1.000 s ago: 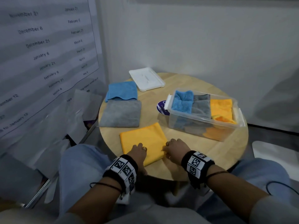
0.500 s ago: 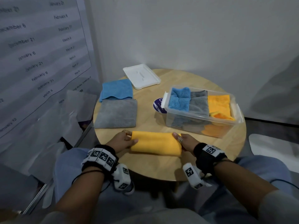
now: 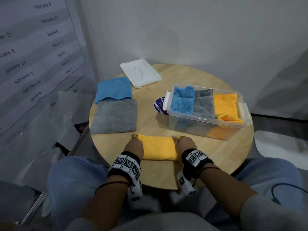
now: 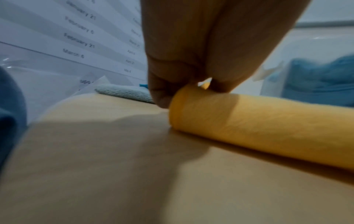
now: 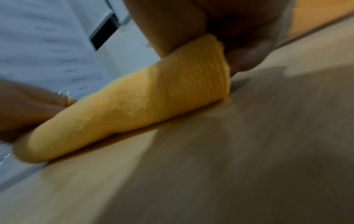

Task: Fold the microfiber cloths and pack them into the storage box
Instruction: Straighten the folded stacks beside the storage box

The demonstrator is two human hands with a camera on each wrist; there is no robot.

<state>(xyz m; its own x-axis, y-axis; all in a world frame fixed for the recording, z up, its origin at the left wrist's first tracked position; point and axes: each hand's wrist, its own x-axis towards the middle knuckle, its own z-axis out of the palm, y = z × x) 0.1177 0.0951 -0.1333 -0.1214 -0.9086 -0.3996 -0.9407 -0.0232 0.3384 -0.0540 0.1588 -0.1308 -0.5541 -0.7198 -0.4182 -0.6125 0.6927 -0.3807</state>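
Note:
A yellow cloth (image 3: 158,148) lies folded over into a long strip near the front edge of the round wooden table (image 3: 216,155). My left hand (image 3: 135,144) pinches its left end (image 4: 184,97), and my right hand (image 3: 184,142) pinches its right end (image 5: 214,60). The clear storage box (image 3: 206,124) stands at the right and holds folded blue, grey and yellow cloths. A flat grey cloth (image 3: 115,116) and a blue cloth (image 3: 114,88) lie at the table's left.
The box's white lid (image 3: 140,72) lies at the back of the table. A dark round sticker (image 3: 159,104) shows left of the box. A wall poster with dates (image 3: 33,52) hangs at the left. My knees sit under the table's front edge.
The yellow cloth lay flat with both hands at its near edge; the hands lifted that edge and folded it away from me into a strip, and now hold its two ends.

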